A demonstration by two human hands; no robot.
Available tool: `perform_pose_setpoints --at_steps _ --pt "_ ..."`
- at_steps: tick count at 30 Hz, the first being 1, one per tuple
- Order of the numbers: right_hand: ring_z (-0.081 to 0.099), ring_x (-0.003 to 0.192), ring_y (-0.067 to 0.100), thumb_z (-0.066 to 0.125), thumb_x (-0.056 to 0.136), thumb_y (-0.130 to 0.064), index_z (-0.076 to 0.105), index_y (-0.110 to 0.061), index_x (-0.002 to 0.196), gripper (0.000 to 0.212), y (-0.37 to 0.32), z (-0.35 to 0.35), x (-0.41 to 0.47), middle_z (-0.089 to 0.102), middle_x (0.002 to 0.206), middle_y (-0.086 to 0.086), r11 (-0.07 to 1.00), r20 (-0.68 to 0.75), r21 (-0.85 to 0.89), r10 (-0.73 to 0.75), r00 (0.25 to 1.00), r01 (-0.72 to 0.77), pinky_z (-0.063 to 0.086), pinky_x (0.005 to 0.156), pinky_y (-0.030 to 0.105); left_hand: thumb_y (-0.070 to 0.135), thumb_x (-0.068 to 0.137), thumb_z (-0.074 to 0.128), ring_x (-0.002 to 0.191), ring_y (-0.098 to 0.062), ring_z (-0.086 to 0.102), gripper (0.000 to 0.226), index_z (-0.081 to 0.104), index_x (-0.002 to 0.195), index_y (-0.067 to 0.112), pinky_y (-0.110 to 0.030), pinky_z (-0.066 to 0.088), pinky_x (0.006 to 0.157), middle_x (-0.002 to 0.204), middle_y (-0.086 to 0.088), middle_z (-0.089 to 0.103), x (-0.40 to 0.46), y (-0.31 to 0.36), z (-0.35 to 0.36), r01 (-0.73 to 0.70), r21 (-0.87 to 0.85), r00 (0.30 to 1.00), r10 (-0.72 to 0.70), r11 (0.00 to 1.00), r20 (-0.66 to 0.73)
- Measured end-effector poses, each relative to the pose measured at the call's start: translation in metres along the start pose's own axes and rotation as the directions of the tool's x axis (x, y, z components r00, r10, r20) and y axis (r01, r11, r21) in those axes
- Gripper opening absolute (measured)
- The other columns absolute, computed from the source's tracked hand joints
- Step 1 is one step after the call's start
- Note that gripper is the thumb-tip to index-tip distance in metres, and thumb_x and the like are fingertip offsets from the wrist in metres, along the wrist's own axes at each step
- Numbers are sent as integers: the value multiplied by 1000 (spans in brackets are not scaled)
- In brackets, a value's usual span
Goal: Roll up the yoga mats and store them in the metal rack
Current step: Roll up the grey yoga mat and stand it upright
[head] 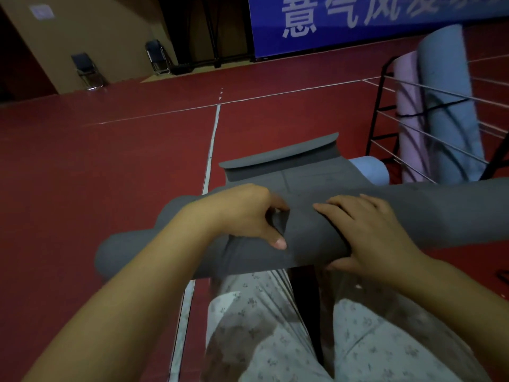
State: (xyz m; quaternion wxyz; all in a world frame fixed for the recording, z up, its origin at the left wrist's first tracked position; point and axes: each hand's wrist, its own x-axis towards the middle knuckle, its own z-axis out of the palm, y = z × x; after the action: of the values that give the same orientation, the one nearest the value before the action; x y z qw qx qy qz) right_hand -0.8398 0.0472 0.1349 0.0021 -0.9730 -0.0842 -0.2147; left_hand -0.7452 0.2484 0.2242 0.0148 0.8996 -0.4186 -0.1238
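Two hands (242, 213) (366, 230) grip one grey mat (303, 235).

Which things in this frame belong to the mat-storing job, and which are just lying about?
Job:
grey mat, gripped by left hand and right hand
metal rack
pink mat and blue mat, upright in the rack
light blue roll on the floor

Lying about:
folding chairs
blue banner

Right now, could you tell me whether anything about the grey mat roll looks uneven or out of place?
Yes. The grey mat is rolled unevenly: its left end bulges and steps out in a lumpy telescope. The unrolled tail's far edge curls up off the red floor. Both hands, left hand and right hand, grip the roll.
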Motion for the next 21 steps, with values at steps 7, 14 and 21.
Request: perform_pose_setpoints --at_steps 7,14,21 --pt "42 122 13 74 58 -63 31 -34 142 99 3 -20 24 40 132 -11 996 231 85 -22 973 2 25 99 32 53 74 71 118 -29 44 85 28 141 22 -41 39 96 132 -7 42 -14 45 49 64 289 964 15 955 -265" --pt "38 124 10 66 62 -71 20 -34 147 103 8 -22 31 37 137 -11 998 262 64 -40 964 24 24 100 29 52 77 68 112 -29 46 81 25 141 27 -42 36 93 128 -5 41 0 40 61 149 221 903 -42 964 -427" --pt "45 120 29 79 55 -61 45 -27 137 95 19 -22 21 45 131 6 997 91 69 23 996 -30 31 99 50 52 68 75 96 -28 56 74 41 128 26 -36 48 78 111 -4 53 9 22 29 73 58 956 -53 996 -288"
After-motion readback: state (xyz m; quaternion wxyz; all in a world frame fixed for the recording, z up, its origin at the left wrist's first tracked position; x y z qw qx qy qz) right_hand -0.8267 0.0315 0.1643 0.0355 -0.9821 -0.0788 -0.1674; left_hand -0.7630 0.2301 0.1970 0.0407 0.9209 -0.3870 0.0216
